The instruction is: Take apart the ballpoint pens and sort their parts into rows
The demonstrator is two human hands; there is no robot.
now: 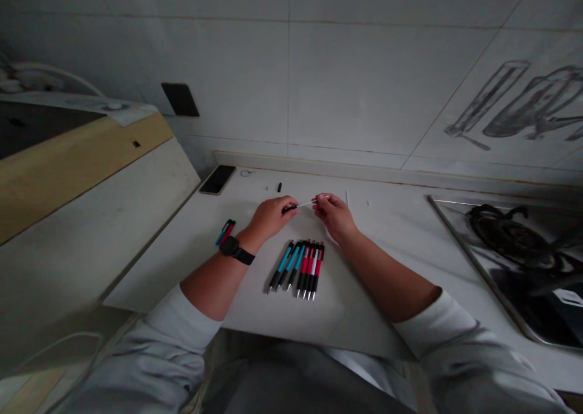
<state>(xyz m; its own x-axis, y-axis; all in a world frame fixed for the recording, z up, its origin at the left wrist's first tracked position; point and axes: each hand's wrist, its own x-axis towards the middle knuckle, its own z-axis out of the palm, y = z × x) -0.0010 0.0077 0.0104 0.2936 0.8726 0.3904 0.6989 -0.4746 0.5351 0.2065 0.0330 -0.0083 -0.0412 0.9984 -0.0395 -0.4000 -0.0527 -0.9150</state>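
Note:
My left hand (271,213) is closed on a short black pen part (288,209). A thin white stick like a pen refill (306,204) runs from that part across to my right hand (334,215), whose fingertips pinch its other end. Below my hands lies a row of pens, with several blue pens (283,265) on the left and several red pens (312,268) on the right, one of them partly white. Just beyond my left hand is a small black piece (279,187). Another thin white stick (347,198) lies beyond my right hand.
Left of my watch, a blue cap-like part and a red one (226,232) lie together. A phone (217,179) and a small ring (246,173) are near the wall. A gas stove (514,244) stands at right; a white-sided appliance (104,201) at left.

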